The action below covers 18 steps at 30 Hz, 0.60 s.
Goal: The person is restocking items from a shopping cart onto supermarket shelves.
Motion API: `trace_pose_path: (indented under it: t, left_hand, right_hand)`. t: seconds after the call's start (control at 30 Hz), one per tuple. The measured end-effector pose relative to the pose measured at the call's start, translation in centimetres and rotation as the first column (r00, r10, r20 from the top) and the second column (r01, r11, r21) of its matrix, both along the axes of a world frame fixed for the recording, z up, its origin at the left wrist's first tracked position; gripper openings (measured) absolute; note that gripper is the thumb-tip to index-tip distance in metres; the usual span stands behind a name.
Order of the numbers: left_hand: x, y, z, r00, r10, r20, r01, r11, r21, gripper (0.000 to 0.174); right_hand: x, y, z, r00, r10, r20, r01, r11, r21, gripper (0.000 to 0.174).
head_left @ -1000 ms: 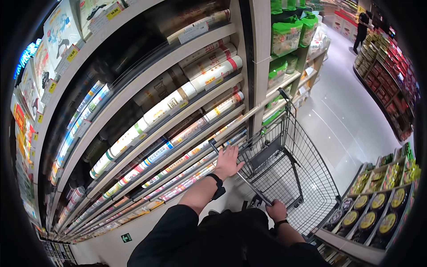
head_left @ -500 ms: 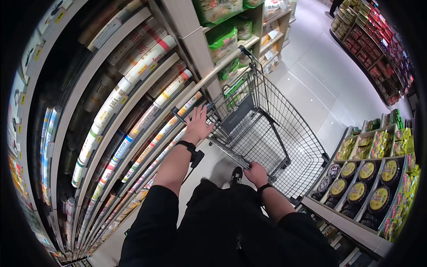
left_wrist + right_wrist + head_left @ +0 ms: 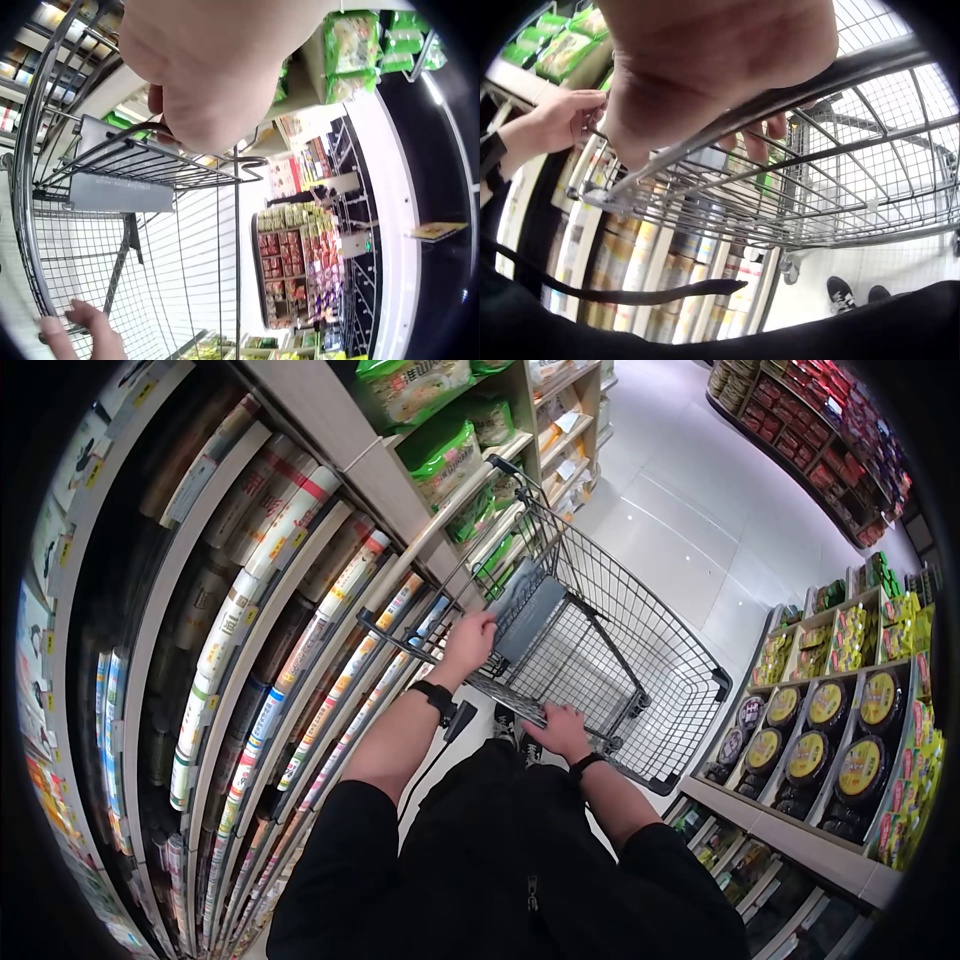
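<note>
A wire shopping cart (image 3: 640, 600) stands in front of the person, with a grey plastic panel (image 3: 120, 184) on its folding wire rack. The left hand (image 3: 470, 645) curls its fingers round a dark wire of that rack, just inside the handle; in the left wrist view the palm (image 3: 217, 67) covers part of the wire. On the cart's handle (image 3: 780, 94) the right hand (image 3: 558, 732) has its fingers wrapped over the bar, and the fingertips (image 3: 755, 146) show below it in the right wrist view. The cart's basket shows bare mesh.
Shelves of rolled noodle packs (image 3: 230, 620) run close along the left, with green bags (image 3: 445, 465) beyond. At the right stands a display of round yellow-labelled tubs (image 3: 865, 765) and yellow packets (image 3: 855, 628). Pale tiled floor (image 3: 690, 510) stretches ahead towards a red-packed shelf (image 3: 800, 440).
The left hand has gone from lying spread at the handle's left end to gripping the rack wire. The right hand keeps hold of the handle. The shelves have shifted leftward in the head view.
</note>
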<state>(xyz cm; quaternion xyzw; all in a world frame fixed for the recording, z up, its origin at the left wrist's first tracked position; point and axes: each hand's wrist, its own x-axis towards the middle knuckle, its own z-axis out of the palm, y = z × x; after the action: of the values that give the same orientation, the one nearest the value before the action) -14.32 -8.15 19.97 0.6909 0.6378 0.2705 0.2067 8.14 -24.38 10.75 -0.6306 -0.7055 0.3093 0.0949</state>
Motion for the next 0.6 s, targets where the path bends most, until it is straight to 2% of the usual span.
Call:
trace_pose_path:
  t: [0.03,0.07,0.1,0.13,0.17,0.2,0.23,0.3,0.33,0.4,0.47,0.5,0.53,0.57,0.6]
  left_hand:
    - [0.4,-0.4,-0.1,0.996,-0.085,0.022,0.087,0.993,-0.082,0.025]
    - [1.0,-0.9,-0.3,0.985,-0.168,0.05,0.174,0.971,-0.162,0.028]
    - [2.0,-0.9,-0.2,0.982,-0.182,0.045,0.187,0.969,-0.161,0.028]
    - [3.2,-1.1,-0.2,0.979,-0.196,0.052,0.203,0.949,-0.243,0.029]
    - [4.1,-1.3,-0.1,0.98,-0.191,0.06,0.2,0.926,-0.32,0.03]
    - [4.9,-1.6,0.2,0.981,-0.187,0.056,0.195,0.929,-0.315,0.03]
    - [5.4,-2.0,0.7,0.984,-0.175,0.031,0.176,0.931,-0.321,0.03]
    - [5.5,-2.5,1.2,0.982,-0.189,-0.008,0.176,0.928,-0.328,0.028]
    - [5.0,-2.3,1.5,0.987,-0.158,-0.021,0.144,0.941,-0.306,0.028]
    - [4.5,-1.8,1.6,0.969,-0.236,-0.068,0.209,0.937,-0.279,0.027]
    - [5.7,-2.3,-0.5,0.928,-0.37,-0.052,0.345,0.903,-0.256,0.028]
    - [4.5,-2.2,0.3,0.932,-0.35,-0.095,0.33,0.926,-0.181,0.03]
    - [4.1,-2.8,0.5,0.919,-0.376,-0.119,0.359,0.923,-0.14,0.031]
    - [4.2,-3.2,4.0,0.879,-0.437,-0.191,0.333,0.849,-0.41,0.039]
    - [3.0,-3.0,3.8,0.894,-0.402,-0.198,0.305,0.87,-0.387,0.039]
  right_hand:
    - [0.2,0.2,-0.3,1.0,-0.004,-0.003,0.004,1.0,-0.001,0.059]
    - [0.6,0.5,-0.6,0.986,-0.081,-0.147,0.104,0.983,0.15,0.061]
    - [1.0,1.1,-0.9,0.944,-0.141,-0.299,0.229,0.931,0.285,0.064]
    - [1.3,2.1,-1.0,0.94,-0.154,-0.304,0.244,0.927,0.286,0.064]
    - [1.6,3.8,-1.1,0.858,-0.275,-0.435,0.384,0.905,0.185,0.063]
    - [1.8,5.5,-1.1,0.743,-0.391,-0.543,0.501,0.863,0.065,0.062]
    - [1.8,7.2,-1.0,0.743,-0.385,-0.548,0.498,0.865,0.068,0.062]
    - [1.3,9.8,-0.3,0.52,-0.507,-0.688,0.505,0.831,-0.231,0.061]
    - [0.7,11.4,0.5,0.529,-0.473,-0.705,0.478,0.852,-0.213,0.061]
    - [0.6,14.4,2.0,0.558,-0.453,-0.695,0.427,0.875,-0.227,0.066]
    - [1.9,14.8,2.1,0.633,-0.51,-0.582,0.452,0.854,-0.257,0.075]
    - [0.5,16.7,4.3,0.699,-0.464,-0.544,0.409,0.884,-0.228,0.079]
    - [0.2,16.6,4.3,0.749,-0.455,-0.482,0.442,0.885,-0.148,0.08]
    - [0.3,16.9,3.8,0.79,-0.449,-0.418,0.468,0.882,-0.063,0.081]
    - [0.6,17.1,4.1,0.793,-0.426,-0.435,0.446,0.893,-0.061,0.078]
